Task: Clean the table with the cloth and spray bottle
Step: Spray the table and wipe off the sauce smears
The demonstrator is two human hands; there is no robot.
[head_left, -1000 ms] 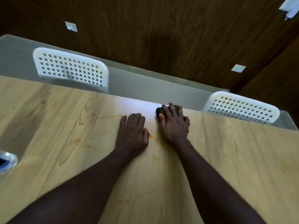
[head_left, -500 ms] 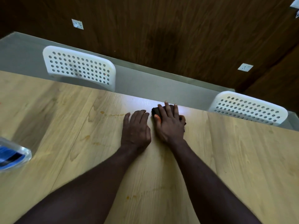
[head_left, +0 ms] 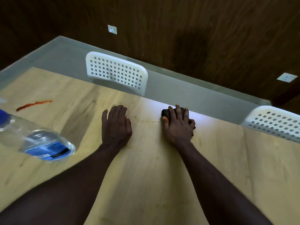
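Observation:
My right hand [head_left: 177, 125] lies flat on a dark cloth [head_left: 165, 113] near the far edge of the light wooden table [head_left: 162, 176], fingers stretched over it, pressing it down. The cloth shows only at my fingertips and beside my little finger. My left hand [head_left: 116, 125] rests flat on the table to the left, holding nothing. A faint orange smear [head_left: 150, 121] runs between the two hands. At the left stands a clear spray bottle [head_left: 47, 143] with a blue label, its top cut off by the frame edge. A red streak [head_left: 33, 104] marks the table far left.
Two white perforated chair backs stand behind the table, one [head_left: 116, 72] at centre and one [head_left: 274, 122] at the right. A grey floor strip and a dark wooden wall with sockets lie beyond the far edge.
My hands have moved apart, the right one sliding the cloth rightwards along the far edge. The view has swung left, bringing the bottle and the red streak into sight.

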